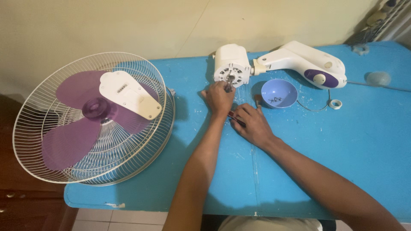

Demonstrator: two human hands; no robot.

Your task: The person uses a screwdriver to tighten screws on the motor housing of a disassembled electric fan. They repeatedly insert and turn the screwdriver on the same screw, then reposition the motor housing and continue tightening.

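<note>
A white fan motor housing [231, 65] lies on the blue table [325, 162], joined to a white and purple fan body [306, 64]. My left hand [219, 98] is closed around the metal shaft [230, 81] at the front of the motor. My right hand [252, 124] rests on the table just right of it, holding a dark red-handled tool [236, 119] against the tabletop. A small brush tip [258, 99] shows beyond my right fingers.
White wire fan guards [51, 145] holding purple blades [81, 124] and a white back cover [128, 94] stand at the table's left. A small blue bowl [279, 93] sits right of the motor, a tape roll [335, 104] beyond it.
</note>
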